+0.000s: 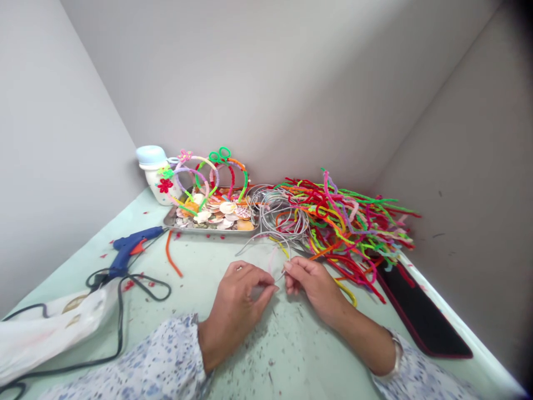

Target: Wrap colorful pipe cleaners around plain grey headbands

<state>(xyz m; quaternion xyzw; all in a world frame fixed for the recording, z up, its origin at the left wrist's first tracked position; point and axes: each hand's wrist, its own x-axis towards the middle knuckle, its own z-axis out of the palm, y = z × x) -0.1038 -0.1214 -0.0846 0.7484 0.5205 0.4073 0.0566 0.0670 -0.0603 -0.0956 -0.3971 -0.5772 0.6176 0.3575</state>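
Note:
My left hand (239, 308) is closed, thumb and forefinger pinched at one end of a thin grey wire (290, 251). Close by on the right, my right hand (316, 286) grips the same wire between thumb and fingers. A short bent stretch of it shows between the two hands. From there the wire arcs up toward a loose coil of grey wire (287, 214) behind my hands. A heap of colourful pipe cleaners (345, 216) lies beside the coil on the right. A dark blade-like tool partly shows under the heap.
A metal tray (200, 228) holds seashells, with pipe-cleaner headbands (195, 172) standing on it. Behind it is a white bottle (156, 178) with a blue lid. At left lie a blue glue gun (125, 250), its cable and a white bag (62, 322). A black mat (425, 311) lies right.

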